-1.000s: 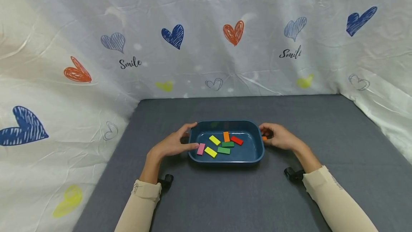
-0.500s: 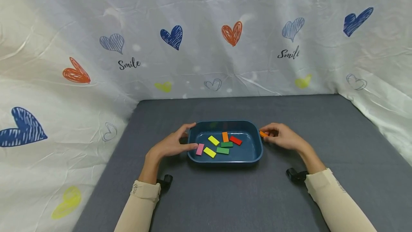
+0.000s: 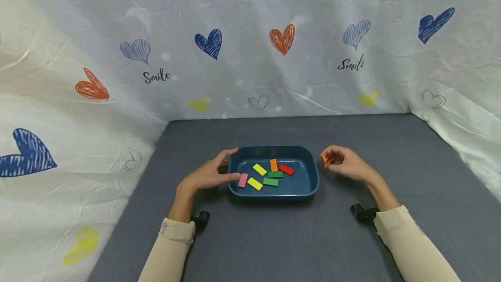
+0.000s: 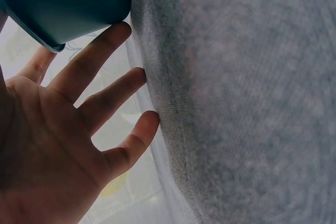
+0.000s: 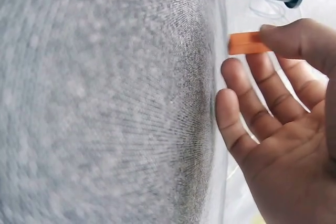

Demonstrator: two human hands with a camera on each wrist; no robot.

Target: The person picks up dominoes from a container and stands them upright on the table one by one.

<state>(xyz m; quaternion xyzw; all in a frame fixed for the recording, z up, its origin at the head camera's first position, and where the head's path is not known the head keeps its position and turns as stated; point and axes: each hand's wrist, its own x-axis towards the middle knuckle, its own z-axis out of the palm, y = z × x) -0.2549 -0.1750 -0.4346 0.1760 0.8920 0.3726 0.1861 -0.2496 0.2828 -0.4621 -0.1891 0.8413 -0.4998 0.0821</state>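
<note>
A dark blue tray point(image 3: 274, 196) holds several flat rectangular domino blocks: yellow point(image 3: 255, 184), green point(image 3: 271, 182), red point(image 3: 286, 169), orange point(image 3: 273, 165) and pink point(image 3: 242, 180). My left hand point(image 3: 209, 174) holds the tray's left end, thumb over the rim, index finger at the far corner. In the left wrist view, the middle finger touches the tray's outer wall and the other fingers spread toward the cloth. Just right of the tray, my right hand point(image 3: 346, 163) pinches another orange domino block point(image 5: 247, 43), upright between thumb and fingers. Its lower fingers are loosely bent.
A grey cloth point(image 3: 289, 238) covers the table. Behind it and along both sides hangs a white sheet point(image 3: 242, 73) printed with hearts and "Smile". A black wrist camera point(image 3: 201, 220) sits on the left wrist, another point(image 3: 363, 212) on the right.
My right hand has lifted slightly and moved right, away from the tray's edge, turning the orange domino block upright. My left hand, the tray and the blocks in it stay in place.
</note>
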